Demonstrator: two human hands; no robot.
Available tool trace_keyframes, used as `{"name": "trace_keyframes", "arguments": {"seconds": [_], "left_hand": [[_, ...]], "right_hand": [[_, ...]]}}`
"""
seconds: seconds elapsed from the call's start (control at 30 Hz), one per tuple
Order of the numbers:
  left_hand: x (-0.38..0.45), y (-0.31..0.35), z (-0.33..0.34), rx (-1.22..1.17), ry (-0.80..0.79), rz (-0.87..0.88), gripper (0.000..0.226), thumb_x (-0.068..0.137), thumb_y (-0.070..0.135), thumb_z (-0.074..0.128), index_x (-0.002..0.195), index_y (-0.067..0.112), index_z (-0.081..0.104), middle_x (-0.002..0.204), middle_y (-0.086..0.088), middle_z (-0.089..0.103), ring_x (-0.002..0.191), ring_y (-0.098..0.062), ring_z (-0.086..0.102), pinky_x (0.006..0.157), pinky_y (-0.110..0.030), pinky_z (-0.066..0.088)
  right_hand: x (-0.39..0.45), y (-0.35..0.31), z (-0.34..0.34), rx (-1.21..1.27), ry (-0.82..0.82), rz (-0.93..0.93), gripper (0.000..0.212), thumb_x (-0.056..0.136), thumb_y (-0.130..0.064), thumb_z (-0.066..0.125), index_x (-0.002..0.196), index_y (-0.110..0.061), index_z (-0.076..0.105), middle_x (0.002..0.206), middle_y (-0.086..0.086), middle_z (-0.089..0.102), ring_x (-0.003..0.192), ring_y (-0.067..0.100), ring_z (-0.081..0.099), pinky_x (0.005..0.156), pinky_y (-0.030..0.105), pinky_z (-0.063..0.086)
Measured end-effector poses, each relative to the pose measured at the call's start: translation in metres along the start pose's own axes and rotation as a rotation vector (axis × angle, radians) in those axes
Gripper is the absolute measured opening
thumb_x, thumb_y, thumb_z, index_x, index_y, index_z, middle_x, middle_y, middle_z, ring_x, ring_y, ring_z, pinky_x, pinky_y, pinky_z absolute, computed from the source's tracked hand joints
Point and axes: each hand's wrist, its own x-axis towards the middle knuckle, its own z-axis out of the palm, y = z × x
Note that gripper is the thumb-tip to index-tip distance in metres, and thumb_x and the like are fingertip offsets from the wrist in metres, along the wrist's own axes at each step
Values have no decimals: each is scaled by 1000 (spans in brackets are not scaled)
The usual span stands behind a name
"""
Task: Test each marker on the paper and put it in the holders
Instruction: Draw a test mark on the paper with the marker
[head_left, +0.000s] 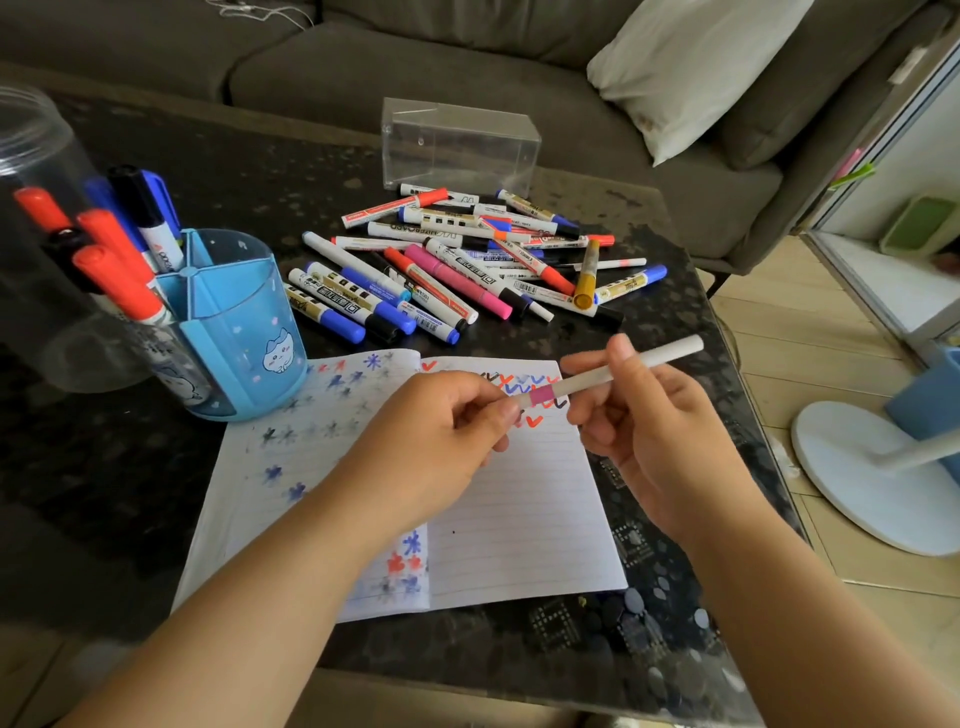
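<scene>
I hold a thin white marker (623, 370) with a pink band above the open lined notebook (519, 499). My right hand (660, 441) grips its barrel, and my left hand (441, 431) pinches the end next to the pink band. The page shows red, blue and black ticks and star marks. A pile of several markers (467, 260) lies on the table behind the notebook. To the left stands a blue divided holder (239, 332) with red, blue and black markers in it. A clear box (457, 140) sits behind the pile.
A tall clear cylinder (36, 171) stands at the far left beside the blue holder. The dark table (130, 493) ends near the right, where a white fan base (878, 467) sits on the wooden floor. A grey sofa (467, 67) with a white pillow runs along the back.
</scene>
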Motion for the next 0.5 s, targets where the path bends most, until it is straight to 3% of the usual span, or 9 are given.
{"name": "trace_keyframes", "arguments": {"seconds": [0.1, 0.37, 0.5], "left_hand": [[-2, 3, 0, 11, 14, 38, 15, 91, 31, 54, 83, 27, 66, 66, 13, 65, 60, 3, 56, 61, -15, 47], [-8, 7, -2, 26, 54, 100, 17, 90, 32, 54, 78, 30, 66, 64, 14, 63, 61, -6, 56, 61, -21, 47], [-12, 13, -1, 105, 59, 101, 15, 93, 33, 49, 86, 29, 62, 70, 13, 62, 70, 4, 57, 62, -7, 44]], "right_hand": [[1, 0, -1, 67, 107, -39, 28, 79, -38, 55, 73, -11, 63, 53, 3, 53, 47, 11, 38, 50, 24, 33], [-4, 0, 10, 124, 94, -77, 25, 88, -28, 52, 72, -9, 54, 54, 3, 51, 47, 10, 41, 48, 21, 37], [-9, -12, 15, 65, 155, -32, 29, 95, -26, 47, 79, -3, 55, 54, 3, 50, 48, 10, 41, 49, 23, 37]]}}
